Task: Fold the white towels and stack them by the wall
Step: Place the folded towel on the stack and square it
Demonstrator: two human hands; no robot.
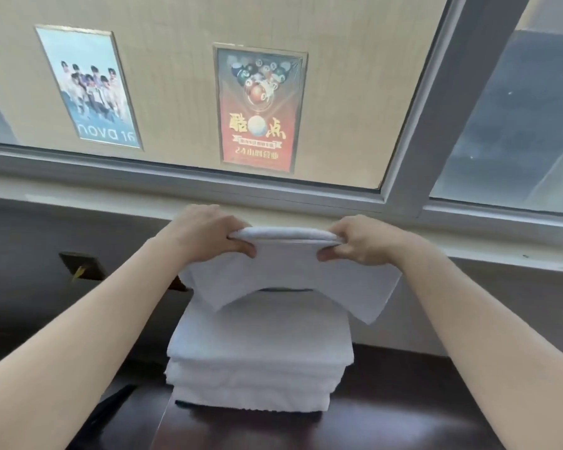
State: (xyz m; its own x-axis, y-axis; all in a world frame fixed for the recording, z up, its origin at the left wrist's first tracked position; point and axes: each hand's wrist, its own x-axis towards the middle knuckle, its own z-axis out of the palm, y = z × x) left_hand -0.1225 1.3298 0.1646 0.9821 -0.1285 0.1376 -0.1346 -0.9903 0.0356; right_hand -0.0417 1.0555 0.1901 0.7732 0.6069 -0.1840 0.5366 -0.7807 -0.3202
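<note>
A folded white towel [286, 271] hangs in the air, its lower corners drooping. My left hand [205, 232] pinches its top left edge, thumb in front and fingers behind. My right hand [361, 240] pinches the top right edge the same way. Directly below it a stack of folded white towels [260, 358] sits on a dark wooden surface [387, 417], close to the wall under the window sill. The held towel hides the far top of the stack.
A pale window sill [111, 186] and grey window frame [436, 125] run behind the towels. Two posters [257, 108] show through the glass. A dark wall socket plate [82, 266] sits at the left, below the sill.
</note>
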